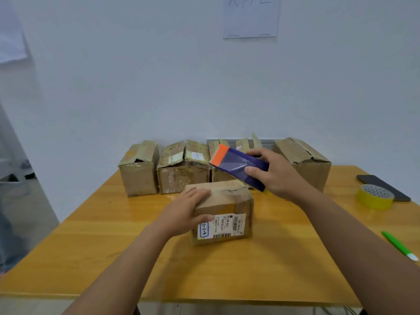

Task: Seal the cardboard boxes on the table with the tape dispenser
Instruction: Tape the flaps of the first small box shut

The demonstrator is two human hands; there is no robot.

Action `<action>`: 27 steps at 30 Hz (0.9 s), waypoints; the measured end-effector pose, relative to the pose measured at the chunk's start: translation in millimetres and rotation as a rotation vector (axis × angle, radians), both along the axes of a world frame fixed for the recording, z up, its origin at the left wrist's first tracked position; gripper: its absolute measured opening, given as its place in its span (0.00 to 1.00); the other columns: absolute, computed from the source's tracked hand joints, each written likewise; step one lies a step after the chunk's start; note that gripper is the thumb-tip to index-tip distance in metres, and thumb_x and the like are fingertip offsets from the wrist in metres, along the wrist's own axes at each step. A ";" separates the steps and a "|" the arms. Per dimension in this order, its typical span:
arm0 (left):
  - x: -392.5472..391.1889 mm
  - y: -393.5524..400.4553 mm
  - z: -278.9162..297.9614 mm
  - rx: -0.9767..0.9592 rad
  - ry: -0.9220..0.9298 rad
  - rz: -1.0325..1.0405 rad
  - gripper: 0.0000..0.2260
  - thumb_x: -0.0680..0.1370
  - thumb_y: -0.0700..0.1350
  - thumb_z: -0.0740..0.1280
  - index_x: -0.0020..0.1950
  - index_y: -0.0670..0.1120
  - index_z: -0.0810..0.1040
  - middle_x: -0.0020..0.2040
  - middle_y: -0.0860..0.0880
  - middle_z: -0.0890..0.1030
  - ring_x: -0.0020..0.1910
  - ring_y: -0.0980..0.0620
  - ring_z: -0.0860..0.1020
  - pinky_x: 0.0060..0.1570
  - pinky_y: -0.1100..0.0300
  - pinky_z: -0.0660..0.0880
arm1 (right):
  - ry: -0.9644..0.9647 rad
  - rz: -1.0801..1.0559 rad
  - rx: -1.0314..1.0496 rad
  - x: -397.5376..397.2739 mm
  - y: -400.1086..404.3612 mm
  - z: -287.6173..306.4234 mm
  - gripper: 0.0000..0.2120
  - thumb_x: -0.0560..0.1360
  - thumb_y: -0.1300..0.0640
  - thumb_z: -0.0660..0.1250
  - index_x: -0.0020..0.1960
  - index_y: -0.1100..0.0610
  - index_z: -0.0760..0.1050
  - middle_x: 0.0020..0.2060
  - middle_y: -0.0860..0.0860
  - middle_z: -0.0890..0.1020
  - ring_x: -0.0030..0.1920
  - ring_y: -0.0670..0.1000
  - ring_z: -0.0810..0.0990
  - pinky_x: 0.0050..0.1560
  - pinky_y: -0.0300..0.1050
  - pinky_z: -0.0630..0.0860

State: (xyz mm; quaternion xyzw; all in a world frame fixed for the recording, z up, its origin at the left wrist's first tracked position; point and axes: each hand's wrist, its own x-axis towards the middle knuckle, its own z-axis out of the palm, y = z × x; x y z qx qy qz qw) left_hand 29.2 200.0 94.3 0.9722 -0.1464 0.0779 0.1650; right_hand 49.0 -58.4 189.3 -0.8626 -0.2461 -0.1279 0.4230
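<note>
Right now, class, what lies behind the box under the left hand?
Behind the front box, held by the left hand, a row of boxes stands along the wall. The right hand and tape dispenser cover part of the row.

There are five brown cardboard boxes: one small box with a white label (223,212) in the middle of the yellow wooden table (91,258), and four worn ones in a row at 12 o'clock (138,169) (183,170) (229,160) (303,160). There is one purple and orange tape dispenser (238,163). At 3 o'clock sit one yellow tape roll (375,196), one flat black phone (384,186) and one green pen (398,245). One white paper sheet (251,17) hangs on the wall. Two hands show.
</note>
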 end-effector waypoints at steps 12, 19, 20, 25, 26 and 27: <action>-6.7 -0.7 -4.8 0.085 -0.077 -0.149 0.31 0.78 0.65 0.61 0.79 0.58 0.57 0.79 0.61 0.54 0.78 0.58 0.46 0.76 0.55 0.47 | 0.138 0.107 0.023 13.4 9.0 8.8 0.17 0.77 0.56 0.70 0.64 0.48 0.73 0.55 0.51 0.80 0.51 0.48 0.80 0.44 0.41 0.80; -5.3 -26.5 36.7 -0.366 -0.722 0.015 0.15 0.79 0.56 0.62 0.50 0.46 0.80 0.47 0.53 0.80 0.48 0.55 0.76 0.47 0.55 0.75 | 0.137 0.076 0.043 15.6 13.6 7.3 0.17 0.76 0.55 0.70 0.64 0.50 0.73 0.55 0.52 0.80 0.51 0.50 0.81 0.49 0.47 0.82; -2.6 -32.3 45.8 -0.364 -0.743 0.011 0.16 0.79 0.57 0.62 0.54 0.46 0.80 0.50 0.52 0.80 0.50 0.55 0.76 0.50 0.57 0.74 | 0.153 0.077 0.052 15.6 13.9 9.4 0.17 0.76 0.55 0.70 0.64 0.50 0.73 0.55 0.52 0.80 0.51 0.50 0.81 0.49 0.47 0.82; 10.6 -42.7 67.4 -0.222 -0.592 -0.078 0.29 0.76 0.67 0.60 0.70 0.50 0.74 0.68 0.53 0.75 0.68 0.56 0.69 0.67 0.58 0.65 | 0.270 0.119 0.052 17.4 13.0 24.1 0.17 0.76 0.52 0.71 0.64 0.48 0.74 0.58 0.52 0.78 0.53 0.53 0.81 0.50 0.45 0.82; 12.9 -42.1 67.6 -0.239 -0.563 -0.085 0.29 0.75 0.67 0.60 0.69 0.50 0.75 0.68 0.54 0.75 0.67 0.57 0.69 0.68 0.56 0.67 | 0.303 0.130 0.063 18.0 12.4 26.9 0.17 0.76 0.53 0.71 0.64 0.48 0.74 0.57 0.53 0.79 0.52 0.53 0.81 0.48 0.45 0.82; 14.8 -41.5 67.5 -0.268 -0.533 -0.089 0.29 0.75 0.67 0.60 0.68 0.51 0.76 0.67 0.55 0.76 0.66 0.57 0.70 0.67 0.53 0.69 | 0.331 0.138 0.071 18.7 11.8 29.2 0.17 0.76 0.53 0.71 0.64 0.49 0.74 0.55 0.54 0.79 0.51 0.54 0.82 0.46 0.43 0.82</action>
